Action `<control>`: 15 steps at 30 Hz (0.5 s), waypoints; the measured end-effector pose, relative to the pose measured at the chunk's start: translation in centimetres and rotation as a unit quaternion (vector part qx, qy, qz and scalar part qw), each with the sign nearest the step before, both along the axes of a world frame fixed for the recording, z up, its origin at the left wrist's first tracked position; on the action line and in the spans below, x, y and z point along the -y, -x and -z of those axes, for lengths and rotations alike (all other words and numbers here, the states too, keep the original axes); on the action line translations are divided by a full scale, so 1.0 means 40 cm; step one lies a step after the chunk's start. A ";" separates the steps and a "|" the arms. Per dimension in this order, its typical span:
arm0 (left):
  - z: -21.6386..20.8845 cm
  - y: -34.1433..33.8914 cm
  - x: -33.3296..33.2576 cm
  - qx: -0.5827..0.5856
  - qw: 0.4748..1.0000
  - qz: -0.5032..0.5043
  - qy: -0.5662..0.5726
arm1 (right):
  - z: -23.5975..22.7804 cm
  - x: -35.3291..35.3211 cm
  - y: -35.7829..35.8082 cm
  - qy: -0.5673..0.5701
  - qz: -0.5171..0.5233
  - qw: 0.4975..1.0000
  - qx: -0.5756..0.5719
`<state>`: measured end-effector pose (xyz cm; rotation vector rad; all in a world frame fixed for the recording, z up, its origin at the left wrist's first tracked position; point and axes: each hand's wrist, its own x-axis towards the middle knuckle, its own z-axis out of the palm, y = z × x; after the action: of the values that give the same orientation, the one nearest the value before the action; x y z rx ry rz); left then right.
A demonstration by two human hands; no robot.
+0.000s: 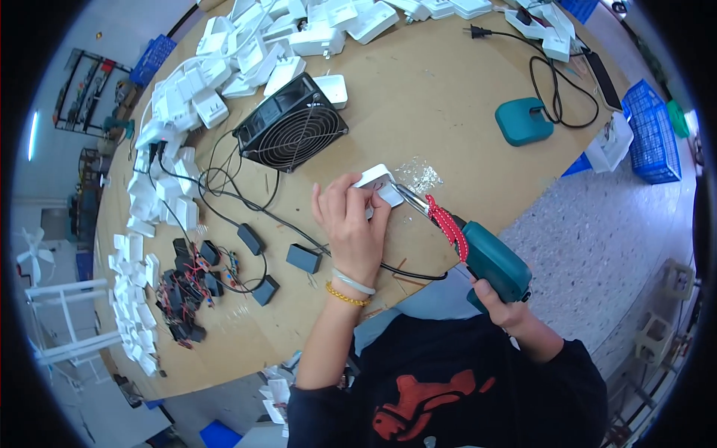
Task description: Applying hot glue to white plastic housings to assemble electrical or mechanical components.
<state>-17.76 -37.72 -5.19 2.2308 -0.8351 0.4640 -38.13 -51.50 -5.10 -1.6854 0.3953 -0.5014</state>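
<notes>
White plastic housings [138,313] lie in a strip far left of my left grip, with a tangle of small black wired parts [187,287] beside them on the brown desk [448,97]. Nearer that grip, three black blocks [302,257] sit just to its left, and a square black fan [291,123] stands beyond it, tilted up, with a heap of white adapters [246,52] behind. My left hand [351,228] is closed around a small white adapter piece [377,187], fingers curled over its top and pressing it to the desk. The metal tip of a teal soldering gun [485,257] touches that piece from the right. My right hand [504,306] wraps the gun's handle tightly. Well beyond the right grip, a teal stand [523,121] rests with a black cord [556,86] looped just beside it.
</notes>
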 end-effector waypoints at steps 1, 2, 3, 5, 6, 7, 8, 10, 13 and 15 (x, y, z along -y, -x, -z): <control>0.004 -0.003 -0.001 0.003 1.000 0.007 -0.006 | -0.003 -0.003 -0.002 0.027 -0.006 1.000 0.004; 0.006 -0.005 -0.001 -0.002 1.000 0.006 0.001 | -0.009 -0.002 -0.003 0.056 -0.015 0.998 0.006; 0.007 -0.006 -0.002 -0.009 1.000 0.003 0.009 | -0.019 -0.003 -0.008 0.053 -0.011 0.998 0.007; 0.003 -0.003 -0.002 0.026 0.999 -0.009 -0.028 | -0.036 -0.006 -0.023 0.081 -0.043 0.996 0.020; -0.001 -0.001 0.000 0.060 0.996 -0.025 -0.061 | -0.040 -0.006 -0.029 0.080 -0.042 0.996 0.020; -0.007 0.002 0.004 0.060 0.996 -0.023 -0.062 | -0.043 -0.005 -0.034 0.103 -0.041 0.994 0.022; -0.017 0.006 0.006 0.099 0.990 -0.038 -0.093 | -0.046 -0.006 -0.036 0.125 -0.040 0.991 0.023; -0.029 0.014 0.007 0.137 0.981 -0.052 -0.126 | -0.050 -0.007 -0.035 0.119 -0.040 0.992 0.017; -0.018 0.012 0.008 0.123 0.988 -0.030 -0.090 | -0.042 -0.009 -0.042 0.129 -0.040 0.991 0.009; -0.022 0.009 0.016 0.073 0.995 -0.025 -0.058 | -0.041 -0.007 -0.041 0.136 -0.043 0.990 0.015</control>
<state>-18.11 -38.35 -4.31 2.3512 -0.9050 0.6232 -36.48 -51.22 -3.44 -1.9466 0.2385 -0.5340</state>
